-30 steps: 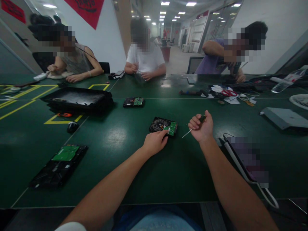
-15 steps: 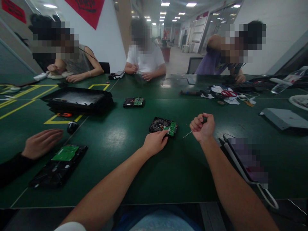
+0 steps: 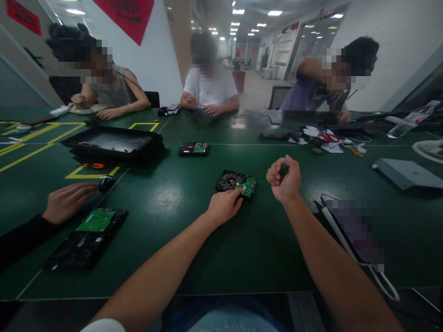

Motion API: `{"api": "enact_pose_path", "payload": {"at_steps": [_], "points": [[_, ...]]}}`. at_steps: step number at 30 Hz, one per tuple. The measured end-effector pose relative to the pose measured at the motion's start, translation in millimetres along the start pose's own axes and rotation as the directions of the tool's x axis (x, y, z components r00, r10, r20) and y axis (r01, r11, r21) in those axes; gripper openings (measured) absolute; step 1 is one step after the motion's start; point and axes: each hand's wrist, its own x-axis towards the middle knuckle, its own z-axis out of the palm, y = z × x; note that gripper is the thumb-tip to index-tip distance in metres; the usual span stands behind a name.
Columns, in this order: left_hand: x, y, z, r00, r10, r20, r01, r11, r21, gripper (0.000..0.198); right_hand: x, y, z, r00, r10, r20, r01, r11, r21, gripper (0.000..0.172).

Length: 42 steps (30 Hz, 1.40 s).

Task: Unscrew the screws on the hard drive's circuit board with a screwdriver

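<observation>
As the left hand [image 3: 224,206] rests its fingers over the near corner of a drive [image 3: 229,180], part of the green board disappears beneath them; how firmly that grip closes cannot be told, the lower fingers being out of sight. The drive lies flat on the tabletop [image 3: 166,263], ahead of the wearer and near the middle of the view. To its right, apart from it and raised, the right hand [image 3: 284,182] has its grip clenched around a dark-handled tool [image 3: 284,170], nearly all of it hidden by the fingers.

At left, a co-worker's hand [image 3: 71,200] in a black sleeve enters, the arm cut off by the frame's edge; its fingertips reach a black mouse [image 3: 105,183], though actual contact is hard to make out. A fan [image 3: 429,151] is cropped at right, and the phone [image 3: 356,230] has a blurred screen.

Drives on view number three: the one under the left hand, one farther back [image 3: 193,148] and one at near left [image 3: 92,237]. Three people sit across the tabletop, faces obscured. One bottle [image 3: 411,122] and one grey box [image 3: 404,173] are at right; the black trays [image 3: 112,140] at left overlap too darkly to count.
</observation>
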Motion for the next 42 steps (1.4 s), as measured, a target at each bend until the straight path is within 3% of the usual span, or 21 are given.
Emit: {"api": "enact_pose_path", "payload": {"at_steps": [7,13,22,35,39,42], "points": [[0.3,-0.9,0.3,1.0,0.015,-0.011,-0.015,1.0,-0.006,0.039,23.8,-0.9,35.6,0.995,-0.053,0.084,0.057,0.997,-0.051,0.039],[0.8,0.1,-0.6,1.0,-0.005,-0.006,0.005,1.0,-0.013,0.039,36.7,-6.7,48.3,0.992,-0.014,0.125,0.028,0.994,-0.105,0.042],[1.5,0.8,-0.6,0.999,-0.02,0.031,0.02,1.0,0.005,0.04,23.8,8.0,37.8,0.982,0.1,0.16,-0.082,0.99,-0.114,0.04],[1.8,-0.9,2.9,1.0,-0.01,0.008,0.01,1.0,-0.003,0.04,25.9,25.4,27.5,0.985,0.11,0.131,-0.104,0.993,-0.048,0.04],[1.8,-0.2,1.6,1.0,-0.014,0.006,0.014,1.0,0.002,0.04,24.7,24.5,25.9,0.994,0.069,0.091,-0.06,0.994,-0.095,0.043],[1.2,0.2,0.0,1.0,-0.011,0.014,0.011,1.0,0.0,0.039,22.5,24.6,19.9,0.999,-0.051,0.018,0.053,0.983,-0.173,0.041]]}}
